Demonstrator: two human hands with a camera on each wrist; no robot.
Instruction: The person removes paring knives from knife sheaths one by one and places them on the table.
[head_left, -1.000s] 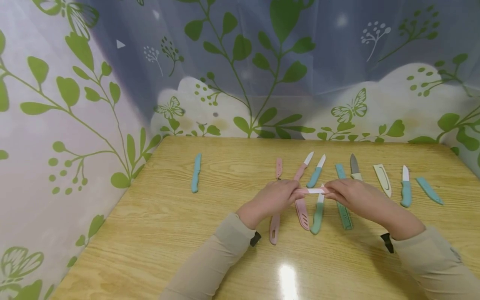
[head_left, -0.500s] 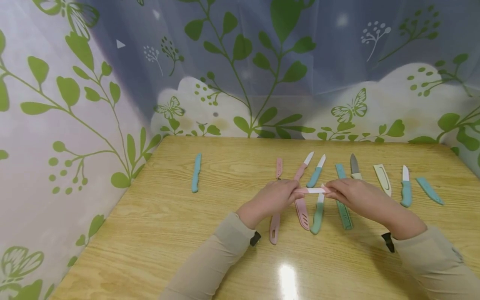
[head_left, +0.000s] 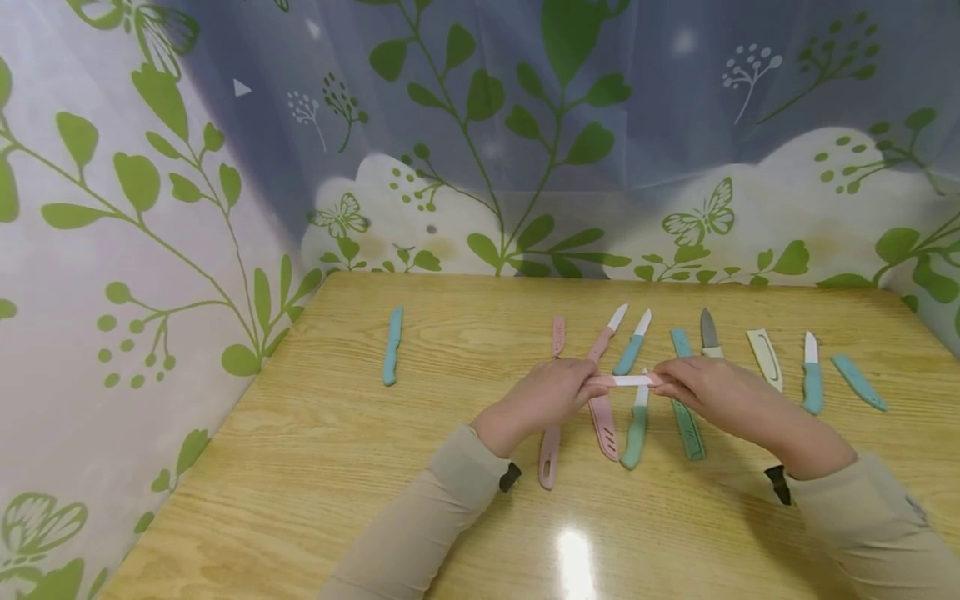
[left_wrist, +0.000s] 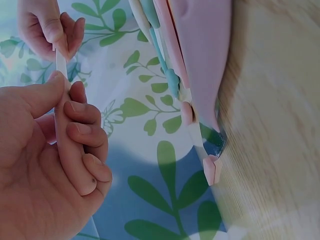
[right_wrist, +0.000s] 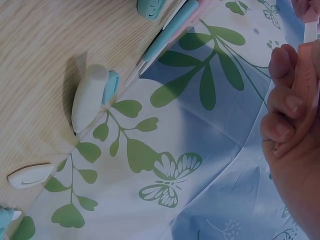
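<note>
Above the middle of the table my left hand point(head_left: 546, 398) grips the pink handle point(left_wrist: 69, 135) of a knife, fingers curled round it in the left wrist view. Its white blade point(head_left: 632, 381) spans the gap between my hands, lying level. At the other end, my right hand point(head_left: 723, 404) holds a pink knife sheath point(right_wrist: 303, 87), curled fingers around it; the blade's tip is hidden there. Beneath lie a pink slotted sheath point(head_left: 604, 429), a green-handled knife point(head_left: 634, 437) and a long pink knife point(head_left: 550, 458), partly covered by my left hand.
Farther back lie a pink-handled knife point(head_left: 602, 342), a blue-handled knife point(head_left: 632, 354) and a grey-bladed knife point(head_left: 708, 329). To the right are a green sheath point(head_left: 690, 433), a cream sheath point(head_left: 765, 358), another blue-handled knife point(head_left: 812, 387) and a blue sheath point(head_left: 859, 382). A blue sheathed knife point(head_left: 392, 346) lies left.
My right hand has shifted very slightly right, and a little more white blade shows between the hands. My left hand and the things on the table stay where they were.
</note>
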